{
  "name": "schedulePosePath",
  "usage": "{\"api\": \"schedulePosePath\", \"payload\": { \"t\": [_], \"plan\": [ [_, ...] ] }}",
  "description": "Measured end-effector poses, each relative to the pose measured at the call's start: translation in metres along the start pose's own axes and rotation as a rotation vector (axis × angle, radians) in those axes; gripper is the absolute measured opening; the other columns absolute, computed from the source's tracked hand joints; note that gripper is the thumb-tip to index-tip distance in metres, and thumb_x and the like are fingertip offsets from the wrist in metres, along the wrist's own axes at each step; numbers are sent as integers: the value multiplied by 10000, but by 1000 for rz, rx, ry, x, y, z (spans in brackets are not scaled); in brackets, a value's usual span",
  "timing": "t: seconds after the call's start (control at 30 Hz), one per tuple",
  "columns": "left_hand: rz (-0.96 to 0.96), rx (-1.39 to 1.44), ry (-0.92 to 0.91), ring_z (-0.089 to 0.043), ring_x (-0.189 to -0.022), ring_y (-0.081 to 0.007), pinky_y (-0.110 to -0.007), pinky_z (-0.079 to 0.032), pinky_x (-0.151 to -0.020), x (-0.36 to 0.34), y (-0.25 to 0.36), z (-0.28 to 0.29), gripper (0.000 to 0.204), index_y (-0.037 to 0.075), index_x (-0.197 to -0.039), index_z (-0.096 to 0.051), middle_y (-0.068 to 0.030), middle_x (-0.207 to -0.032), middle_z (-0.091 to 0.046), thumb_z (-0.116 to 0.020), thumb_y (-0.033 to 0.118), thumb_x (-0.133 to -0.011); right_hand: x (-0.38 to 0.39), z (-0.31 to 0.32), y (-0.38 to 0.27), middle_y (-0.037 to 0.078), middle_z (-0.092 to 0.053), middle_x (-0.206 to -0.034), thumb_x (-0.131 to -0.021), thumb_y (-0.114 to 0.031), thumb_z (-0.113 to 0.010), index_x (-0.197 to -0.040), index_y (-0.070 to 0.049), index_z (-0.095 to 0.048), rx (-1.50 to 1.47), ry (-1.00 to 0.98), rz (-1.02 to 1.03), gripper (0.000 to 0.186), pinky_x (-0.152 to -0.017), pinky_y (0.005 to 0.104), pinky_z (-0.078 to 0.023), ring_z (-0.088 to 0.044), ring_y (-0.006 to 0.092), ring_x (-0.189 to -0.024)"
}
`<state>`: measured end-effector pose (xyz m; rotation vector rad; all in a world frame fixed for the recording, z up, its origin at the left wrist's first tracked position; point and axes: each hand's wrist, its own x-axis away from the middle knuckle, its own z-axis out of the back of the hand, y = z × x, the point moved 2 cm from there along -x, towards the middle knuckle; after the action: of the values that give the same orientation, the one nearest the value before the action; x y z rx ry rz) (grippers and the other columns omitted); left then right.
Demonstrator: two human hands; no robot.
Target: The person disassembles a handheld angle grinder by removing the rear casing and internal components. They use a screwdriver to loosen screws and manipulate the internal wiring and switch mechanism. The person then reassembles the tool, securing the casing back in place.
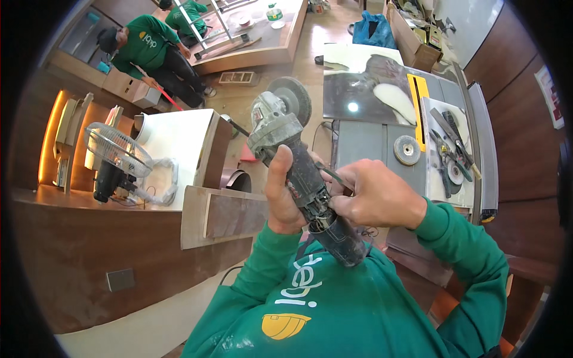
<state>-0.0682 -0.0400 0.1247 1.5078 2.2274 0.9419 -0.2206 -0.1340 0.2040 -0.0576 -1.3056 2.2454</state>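
Note:
My left hand (282, 200) is wrapped round the middle of a dusty, worn angle grinder (298, 164), thumb along its side. The grinder slants up in front of my chest, its round disc (293, 101) at the far end and its dark rear handle (341, 240) toward me. Part of the body housing looks open, with inner parts showing. My right hand (382, 194) is closed at that opening, fingers pinched round a thin dark green stick-like piece (335, 176). Its exact kind I cannot make out, and the fingertips are partly hidden.
A grey workbench (364, 143) on the right holds a dark glossy sheet (358, 89), a spare disc (407, 150) and several hand tools (453, 152). A fan (116, 156) stands on the left counter. Two people in green are farther back, near a ladder (206, 30).

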Motion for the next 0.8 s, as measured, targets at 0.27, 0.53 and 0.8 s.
{"api": "schedulePosePath", "payload": {
  "t": [0.27, 0.53, 0.8],
  "plan": [
    [-44, 104, 36, -703, -760, -237, -390, -586, -723, -5, -3, 18, 684, 35, -1260, -595, -115, -934, -700, -644, 667, -1003, 14, -18, 21, 74, -702, -732, -992, -48, -653, -1007, 19, -750, -328, -30, -17, 119, -566, 327, -526, -675, 125, -584],
    [-78, 272, -53, -679, -749, -251, -395, -541, -687, -14, -12, 20, 721, 34, -1217, -615, -113, -913, -681, -671, 706, -962, 11, -22, 39, 55, -709, -772, -997, -41, -651, -1027, 23, -749, -339, 54, 12, 120, -546, 312, -525, -675, 115, -597],
    [-61, 318, -98, -659, -749, -230, -402, -519, -721, -17, -15, 19, 748, 32, -1237, -608, -93, -902, -664, -615, 735, -982, 2, -19, 43, 102, -697, -746, -982, -133, -705, -1003, 30, -748, -542, -68, -59, 170, -591, 346, -539, -690, 164, -635]
  ]
}}
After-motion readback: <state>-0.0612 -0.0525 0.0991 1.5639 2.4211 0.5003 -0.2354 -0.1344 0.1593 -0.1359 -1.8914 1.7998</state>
